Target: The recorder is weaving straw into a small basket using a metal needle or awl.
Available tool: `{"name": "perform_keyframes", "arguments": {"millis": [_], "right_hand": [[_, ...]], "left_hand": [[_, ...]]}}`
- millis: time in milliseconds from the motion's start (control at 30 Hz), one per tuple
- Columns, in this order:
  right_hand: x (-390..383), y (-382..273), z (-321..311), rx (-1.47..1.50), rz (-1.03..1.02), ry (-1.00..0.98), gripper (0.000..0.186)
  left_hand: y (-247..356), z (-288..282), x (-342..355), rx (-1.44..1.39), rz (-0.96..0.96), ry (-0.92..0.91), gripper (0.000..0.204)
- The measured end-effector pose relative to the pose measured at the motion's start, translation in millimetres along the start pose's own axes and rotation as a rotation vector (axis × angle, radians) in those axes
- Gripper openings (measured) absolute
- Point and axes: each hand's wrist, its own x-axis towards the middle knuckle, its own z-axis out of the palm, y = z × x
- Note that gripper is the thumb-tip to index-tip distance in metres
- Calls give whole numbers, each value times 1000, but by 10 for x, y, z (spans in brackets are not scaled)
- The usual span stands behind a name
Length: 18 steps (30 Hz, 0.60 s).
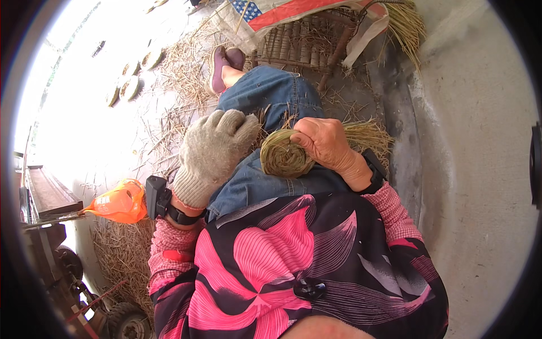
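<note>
A round greenish straw coil [287, 160], wound in a tight spiral, sits over my lap on the blue jeans. My bare right hand [326, 144] grips its upper right edge, the thumb pressed on the face of the coil. From under that hand a bundle of loose straw [370, 135] sticks out to the right. My left hand [217, 144], in a grey knitted glove, is just left of the coil with its fingers curled down. A few straw ends show by its fingertips; what is inside the fingers is hidden.
A woven low chair [302, 42] with a striped sack over it stands ahead, beside more straw [407, 28]. Finished-looking straw rounds [130, 87] lie on the floor at far left. An orange bag [121, 200] and a wheeled cart [62, 265] are at left.
</note>
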Motion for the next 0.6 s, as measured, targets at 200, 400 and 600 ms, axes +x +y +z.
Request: {"name": "perform_keyframes", "arguments": {"millis": [200,400,600], "right_hand": [[1,1,3,8,3,-4,37],[4,-1,2,2,-2,5,37],[14,-9,2,2,-4,2,36]], "left_hand": [[9,-5,14,9,17,3,29],[-20,-42,43,-2,25,25,28],[-29,2,16,8,30,24,30]]}}
